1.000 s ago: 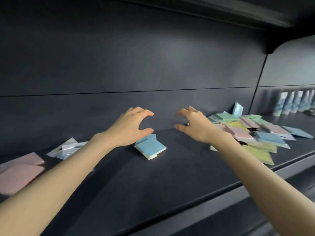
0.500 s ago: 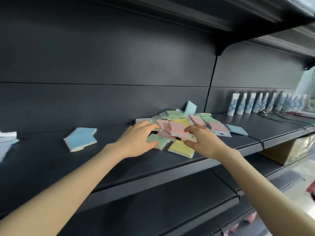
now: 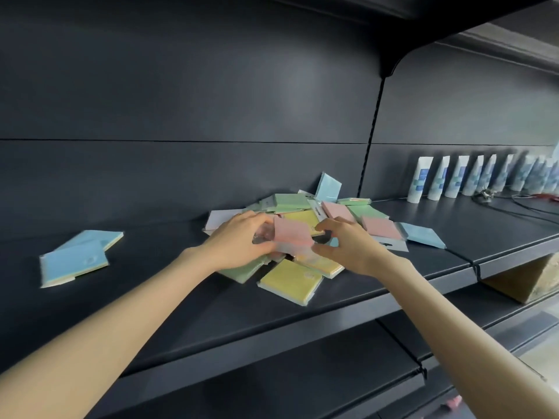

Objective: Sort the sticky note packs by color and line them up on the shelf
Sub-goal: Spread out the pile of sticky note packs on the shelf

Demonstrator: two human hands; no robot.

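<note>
Both our forearms reach forward over the shelf [image 3: 151, 237]. Our left hand [image 3: 236, 243] curls round the pink pack [image 3: 292, 234] from nine o'clock, and our right hand [image 3: 348, 247] pinches its three o'clock edge, just above the mixed pile [image 3: 287, 281]. Two blue packs [image 3: 75, 261] lie at the pile's nine o'clock.

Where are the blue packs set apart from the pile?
Head view, left on the shelf: two overlapping blue packs, well left of the left hand and the mixed pile.
</note>
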